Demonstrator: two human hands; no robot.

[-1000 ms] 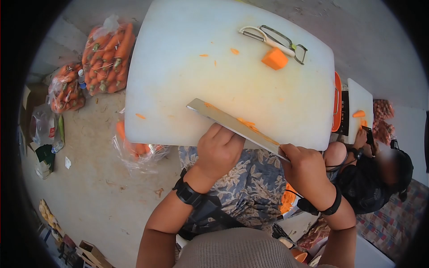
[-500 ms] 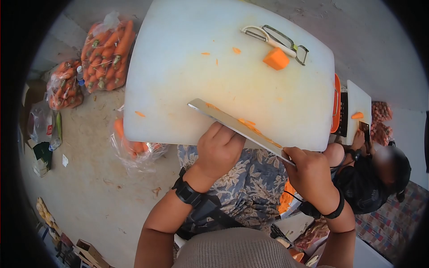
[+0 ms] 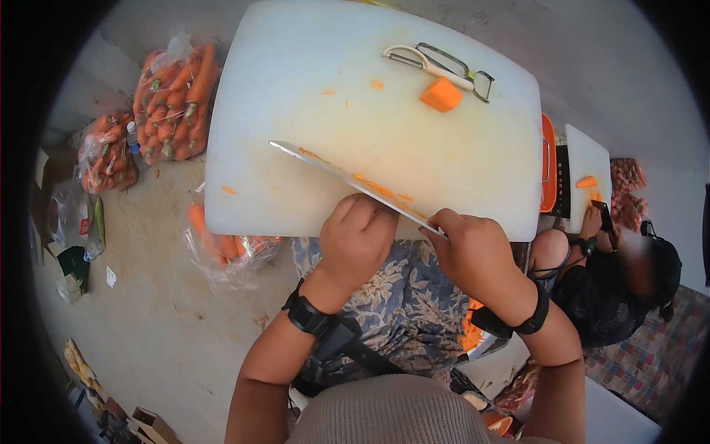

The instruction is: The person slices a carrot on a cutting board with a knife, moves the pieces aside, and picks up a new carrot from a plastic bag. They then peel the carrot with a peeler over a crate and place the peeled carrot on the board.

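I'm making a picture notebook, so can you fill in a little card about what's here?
Board: big white cutting board
Left hand: curled beside the blade; can't tell if it holds anything
Right hand: grip closed on the knife
On the blade: thin orange slivers
Far side of board: orange chunk beside a pale-handled peeler
At left: clear bags of carrots
At right: another person at a smaller white board

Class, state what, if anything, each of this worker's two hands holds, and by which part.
The right hand holds a knife at its handle end. Whether the left hand grips anything cannot be told.
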